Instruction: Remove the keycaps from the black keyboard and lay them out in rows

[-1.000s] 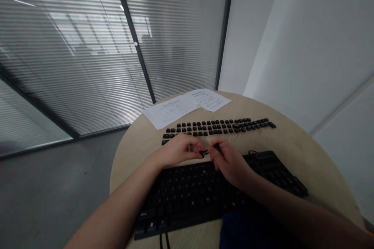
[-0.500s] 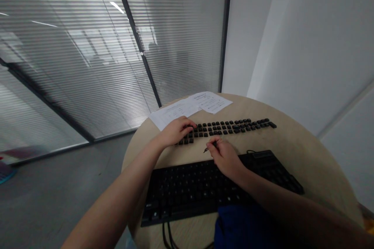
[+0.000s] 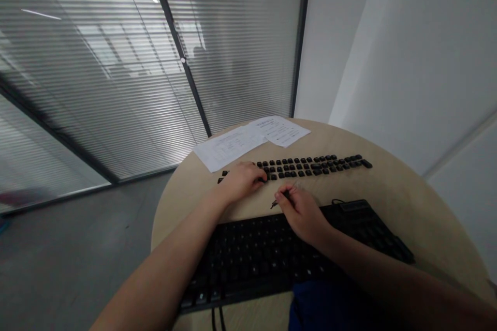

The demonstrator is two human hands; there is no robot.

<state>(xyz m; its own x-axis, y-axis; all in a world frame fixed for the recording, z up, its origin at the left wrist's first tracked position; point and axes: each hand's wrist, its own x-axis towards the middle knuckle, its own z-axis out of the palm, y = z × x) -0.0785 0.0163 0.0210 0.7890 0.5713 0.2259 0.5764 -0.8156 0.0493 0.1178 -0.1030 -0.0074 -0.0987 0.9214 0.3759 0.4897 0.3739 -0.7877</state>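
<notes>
Black keycaps (image 3: pixel 300 167) lie in rows across the round table (image 3: pixel 341 137). At the left part of these rows is my left hand (image 3: pixel 245 180), its fingers bent and closed on a black keycap (image 3: pixel 263 177); it hides some of the caps around it. My right hand (image 3: pixel 302 209) is closed around a small, thin, dark tool (image 3: pixel 276 202) with a pointed tip, directed left and down. That hand hovers over the upper edge of a black keyboard (image 3: pixel 252 253), which lies nearest to me, partly covered by both forearms.
Printed paper sheets (image 3: pixel 233 146) lie at the table's far left edge. Cables (image 3: pixel 218 318) run from the keyboard's near side. Beyond the table stand a glass partition with blinds (image 3: pixel 240 62) and a white wall (image 3: pixel 423 62). Blue cloth (image 3: pixel 322 305) shows at the near edge.
My left hand has moved slightly right and toward me, to a nearer row of keycaps, uncovering some caps at the left. My right hand keeps the tool nearly in place. The view has shifted a little.
</notes>
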